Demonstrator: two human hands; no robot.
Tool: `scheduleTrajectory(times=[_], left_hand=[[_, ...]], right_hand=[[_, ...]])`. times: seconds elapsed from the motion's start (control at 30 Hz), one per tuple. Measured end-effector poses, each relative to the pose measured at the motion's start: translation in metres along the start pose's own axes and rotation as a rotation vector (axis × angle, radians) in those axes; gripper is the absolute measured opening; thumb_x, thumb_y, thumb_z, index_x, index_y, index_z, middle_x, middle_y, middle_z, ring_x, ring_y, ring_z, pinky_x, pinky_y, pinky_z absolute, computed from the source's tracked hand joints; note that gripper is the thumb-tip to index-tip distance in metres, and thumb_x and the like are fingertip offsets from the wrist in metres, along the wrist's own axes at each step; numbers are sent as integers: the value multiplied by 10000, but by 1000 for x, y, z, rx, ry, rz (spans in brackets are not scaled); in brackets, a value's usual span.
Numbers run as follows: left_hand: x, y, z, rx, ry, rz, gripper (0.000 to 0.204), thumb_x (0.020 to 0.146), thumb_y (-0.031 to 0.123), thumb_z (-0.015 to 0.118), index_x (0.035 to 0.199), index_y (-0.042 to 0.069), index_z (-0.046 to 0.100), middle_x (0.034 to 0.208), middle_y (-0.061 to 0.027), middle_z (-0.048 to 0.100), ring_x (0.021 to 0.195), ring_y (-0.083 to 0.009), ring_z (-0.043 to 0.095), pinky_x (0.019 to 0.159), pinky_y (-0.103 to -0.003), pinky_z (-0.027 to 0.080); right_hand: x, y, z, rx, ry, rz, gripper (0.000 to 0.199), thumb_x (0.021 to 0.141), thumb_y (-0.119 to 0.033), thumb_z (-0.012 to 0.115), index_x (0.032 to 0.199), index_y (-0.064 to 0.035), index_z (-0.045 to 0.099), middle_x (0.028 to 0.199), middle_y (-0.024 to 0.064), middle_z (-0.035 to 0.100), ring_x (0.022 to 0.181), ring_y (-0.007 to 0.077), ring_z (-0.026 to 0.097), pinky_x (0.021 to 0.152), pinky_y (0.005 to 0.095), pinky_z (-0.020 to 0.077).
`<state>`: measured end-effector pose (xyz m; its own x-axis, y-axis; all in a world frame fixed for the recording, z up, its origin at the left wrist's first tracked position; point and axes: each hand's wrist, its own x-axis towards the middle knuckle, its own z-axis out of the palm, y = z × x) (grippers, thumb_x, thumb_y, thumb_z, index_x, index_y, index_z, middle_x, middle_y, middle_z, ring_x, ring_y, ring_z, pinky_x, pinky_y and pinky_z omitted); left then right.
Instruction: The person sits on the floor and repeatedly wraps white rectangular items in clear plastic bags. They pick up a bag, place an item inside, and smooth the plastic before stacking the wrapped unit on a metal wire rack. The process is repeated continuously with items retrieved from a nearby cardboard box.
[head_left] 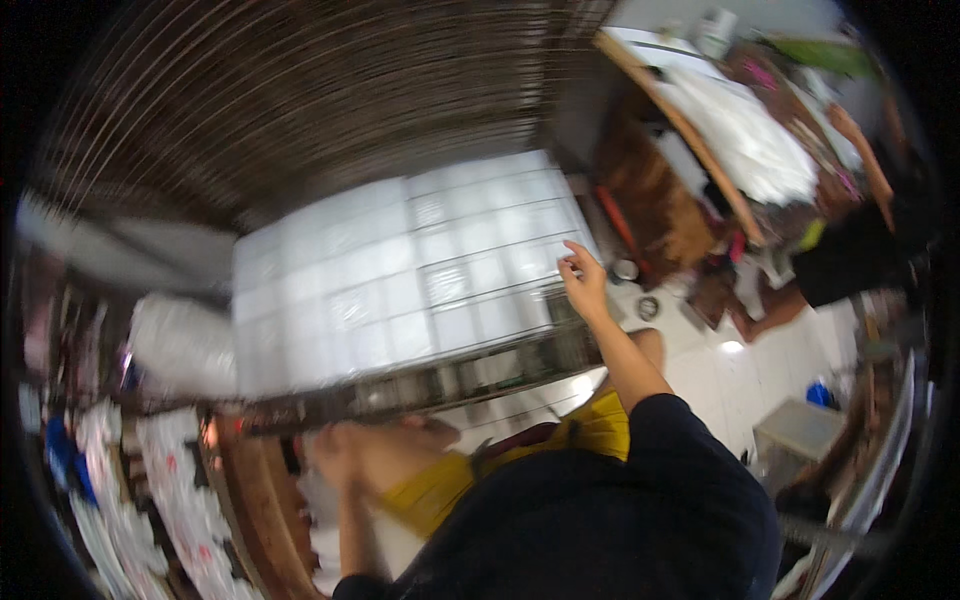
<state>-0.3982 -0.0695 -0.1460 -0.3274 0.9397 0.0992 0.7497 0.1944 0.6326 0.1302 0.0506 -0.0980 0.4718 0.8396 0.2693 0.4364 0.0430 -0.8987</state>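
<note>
A large flat frame [420, 290] holds a white sheet marked in a grid of squares. It lies in front of me, tilted in the blurred picture. My right hand [583, 278] is raised at the frame's right edge, fingers pinched on the white sheet. My left hand [335, 452] is low at the frame's dark near rail, fingers curled on or against it. My dark sleeve [690, 470] and yellow shorts [590, 430] fill the lower middle.
A ribbed brown surface [300, 90] spans the top. Another person [860, 250] in dark clothes sits at the right by a wooden table [690, 130] with white cloth. White printed sheets [170, 480] lie at the lower left. A grey box [800, 430] stands on white floor tiles.
</note>
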Motion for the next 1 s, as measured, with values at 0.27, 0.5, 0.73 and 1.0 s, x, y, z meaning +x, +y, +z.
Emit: scheduleTrajectory(times=[0.27,0.5,0.73,1.0], left_hand=[[-3,29,5,172,11,-8,452,777,258,576,1140,-9,558,1162,-193,528,1061,-369,507,917,-423,401],[-1,12,7,137,-13,-67,510,775,325,577,1193,37,534,1222,-186,494,1127,-357,467,945,-430,379],[-18,30,-6,104,-20,-96,540,783,363,581,1229,67,511,1255,-165,477,1154,-356,450,968,-415,365],[-25,10,-12,128,37,-21,551,789,369,592,1201,11,518,1235,-198,491,1162,-368,442,991,-422,346]], right_hand=[[124,-77,-237,724,781,-165,276,866,-182,570,1096,-32,541,962,74,594,860,145,553,665,276,459],[210,-31,-357,270,1133,37,594,905,-359,431,1419,-184,190,1183,133,571,1192,326,428,1034,483,185],[230,-6,-357,172,899,214,541,921,-526,208,1400,-287,287,1240,53,559,1291,324,314,1042,567,-34],[234,-29,-351,-220,853,428,572,829,-586,426,1141,-152,630,1199,106,583,1188,304,472,1051,578,67]])
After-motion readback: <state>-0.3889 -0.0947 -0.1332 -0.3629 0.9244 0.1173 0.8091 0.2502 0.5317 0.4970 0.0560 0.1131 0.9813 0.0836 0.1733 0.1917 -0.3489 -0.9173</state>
